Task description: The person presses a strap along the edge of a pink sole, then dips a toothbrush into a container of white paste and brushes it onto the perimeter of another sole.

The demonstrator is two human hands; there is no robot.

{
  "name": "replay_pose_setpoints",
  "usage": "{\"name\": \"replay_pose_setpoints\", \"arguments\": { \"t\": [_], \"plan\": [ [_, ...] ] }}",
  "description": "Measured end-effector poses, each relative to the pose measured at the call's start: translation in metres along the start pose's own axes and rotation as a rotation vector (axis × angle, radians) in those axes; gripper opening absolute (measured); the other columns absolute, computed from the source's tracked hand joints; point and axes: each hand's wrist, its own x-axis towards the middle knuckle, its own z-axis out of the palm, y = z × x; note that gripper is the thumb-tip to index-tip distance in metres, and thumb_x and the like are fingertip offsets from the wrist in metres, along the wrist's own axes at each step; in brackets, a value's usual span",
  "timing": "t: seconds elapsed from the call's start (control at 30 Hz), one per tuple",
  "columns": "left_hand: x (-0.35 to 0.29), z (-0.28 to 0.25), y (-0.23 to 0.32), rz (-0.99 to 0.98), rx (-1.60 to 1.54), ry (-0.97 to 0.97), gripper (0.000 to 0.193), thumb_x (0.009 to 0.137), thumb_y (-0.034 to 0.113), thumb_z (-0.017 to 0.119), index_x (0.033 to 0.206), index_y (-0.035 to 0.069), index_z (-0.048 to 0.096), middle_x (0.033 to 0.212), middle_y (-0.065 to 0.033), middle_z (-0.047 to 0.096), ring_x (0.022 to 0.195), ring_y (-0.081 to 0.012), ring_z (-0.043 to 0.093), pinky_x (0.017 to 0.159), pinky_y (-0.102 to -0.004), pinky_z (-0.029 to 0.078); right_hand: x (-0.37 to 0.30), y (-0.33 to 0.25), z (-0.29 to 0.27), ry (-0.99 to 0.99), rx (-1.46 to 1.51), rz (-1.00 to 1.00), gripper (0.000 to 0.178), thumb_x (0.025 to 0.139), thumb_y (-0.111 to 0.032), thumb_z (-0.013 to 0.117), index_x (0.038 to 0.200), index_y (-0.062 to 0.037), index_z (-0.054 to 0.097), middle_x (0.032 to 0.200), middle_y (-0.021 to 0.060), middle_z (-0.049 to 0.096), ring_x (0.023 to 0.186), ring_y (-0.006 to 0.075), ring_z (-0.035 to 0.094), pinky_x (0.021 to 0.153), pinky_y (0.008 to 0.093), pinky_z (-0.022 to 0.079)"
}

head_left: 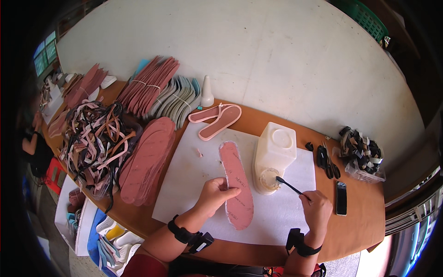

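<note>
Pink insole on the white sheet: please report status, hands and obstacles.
Left hand pins pink insole flat on white sheet. Right hand grips black brush, tip at glue jug mouth. Nothing between brush and insole.

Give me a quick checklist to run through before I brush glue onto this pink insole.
1. Left hand steadies the pink insole at its left edge: ok.
2. Right hand grips the black brush: ok.
3. Brush tip sits at the mouth of the white glue jug: ok.
4. Glue loaded on the bristles: cannot tell.
5. Insole lies flat on the white sheet, which covers the table beneath it: ok.
6. Stack of pink insoles lies clear of the working insole: ok.
</note>
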Motion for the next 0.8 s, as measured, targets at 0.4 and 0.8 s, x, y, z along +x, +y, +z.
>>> {"name": "replay_pose_setpoints", "arguments": {
  "t": [0.4,0.8],
  "plan": [
    [0.003,-0.002,-0.005,-0.003,0.002,0.001,0.018,0.073,0.005,0.069,0.087,-0.002,0.058,0.08,-0.005,0.06,0.07,-0.0093,0.056,0.062,-0.0231,0.046,0.0,0.002,-0.007,0.006,0.015,-0.044,0.007,0.065,-0.012,0.07,0.069,-0.0086,0.064,0.067,0.0031,0.059,0.065,0.0222,0.057,0.055,0.0333,0.043],
    [0.005,-0.002,-0.007,-0.022,0.008,-0.003,0.019,0.072,0.008,0.07,0.083,0.0,0.056,0.074,-0.0024,0.056,0.064,-0.0072,0.05,0.058,-0.0206,0.042,0.0,-0.002,-0.015,0.05,0.052,-0.004,0.009,0.065,-0.007,0.07,0.07,-0.0043,0.063,0.066,0.0069,0.058,0.058,0.0227,0.057,0.054,0.031,0.042]
  ]
}}
